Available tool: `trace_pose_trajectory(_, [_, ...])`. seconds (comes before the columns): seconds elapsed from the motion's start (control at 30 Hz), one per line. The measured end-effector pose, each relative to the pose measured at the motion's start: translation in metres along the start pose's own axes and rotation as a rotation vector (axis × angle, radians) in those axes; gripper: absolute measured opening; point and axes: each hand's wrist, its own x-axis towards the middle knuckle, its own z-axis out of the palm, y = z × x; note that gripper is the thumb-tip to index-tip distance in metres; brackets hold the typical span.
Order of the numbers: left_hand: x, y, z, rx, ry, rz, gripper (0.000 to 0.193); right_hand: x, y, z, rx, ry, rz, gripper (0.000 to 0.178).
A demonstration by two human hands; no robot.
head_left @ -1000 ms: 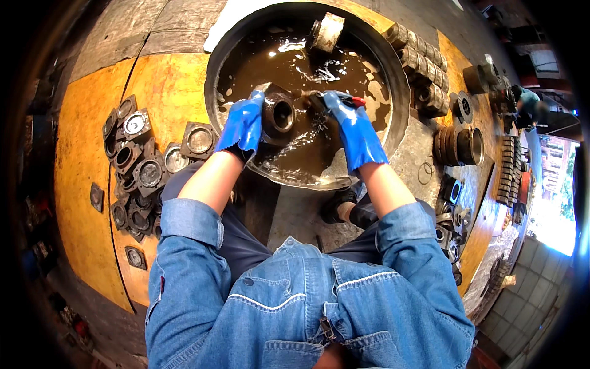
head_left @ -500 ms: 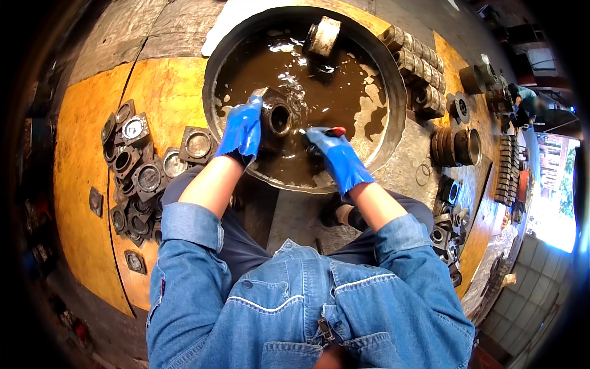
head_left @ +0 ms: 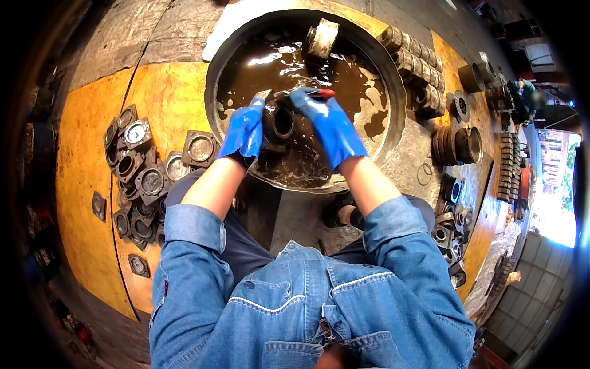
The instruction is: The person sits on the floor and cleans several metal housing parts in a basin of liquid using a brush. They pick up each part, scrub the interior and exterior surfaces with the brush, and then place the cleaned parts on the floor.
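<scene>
Yellow floor boards (head_left: pixel 86 184) | dark bored metal block (head_left: pixel 275 133), over basin (head_left: pixel 398 101) of brown liquid (head_left: pixel 350 77) | left hand (head_left: pixel 246 129) grasping its side; right hand (head_left: pixel 326 126) closed round red-ended tool (head_left: pixel 326 93) | probably heavy, rigid, slippery; best gripped from outside

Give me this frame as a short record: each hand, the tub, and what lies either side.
Left hand: gloved in blue, holding a dark metal part with a round opening
Right hand: gloved in blue, beside that part, gripping a red-ended object, mostly hidden
Tub: round, holding brown liquid; a second metal part near its far side
Left side: heaped flanged parts
Right side: rowed metal parts, ringed stack
</scene>
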Motion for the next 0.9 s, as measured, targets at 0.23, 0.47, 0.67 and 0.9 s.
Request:
trace_pose_trajectory(0.23, [-0.001, 0.002, 0.000, -0.031, 0.014, -0.019, 0.065, -0.025, 0.033, -0.006, -0.060, -0.253, -0.125, 0.040])
trace_pose_trajectory(0.47, [0.002, 0.003, 0.001, 0.199, -0.010, 0.093, 0.064, 0.054, 0.105, -0.060, 0.702, 0.039, 0.538, 0.030])
trace_pose_trajectory(0.67, [-0.004, 0.010, -0.004, 0.126, -0.023, -0.083, 0.055, 0.074, 0.095, -0.030, 0.980, 0.001, 0.894, 0.030])
trace_pose_trajectory(0.9, [0.012, -0.022, -0.002, 0.205, -0.009, 0.137, 0.045, 0.022, 0.045, -0.021, 0.314, -0.234, 0.272, 0.036])
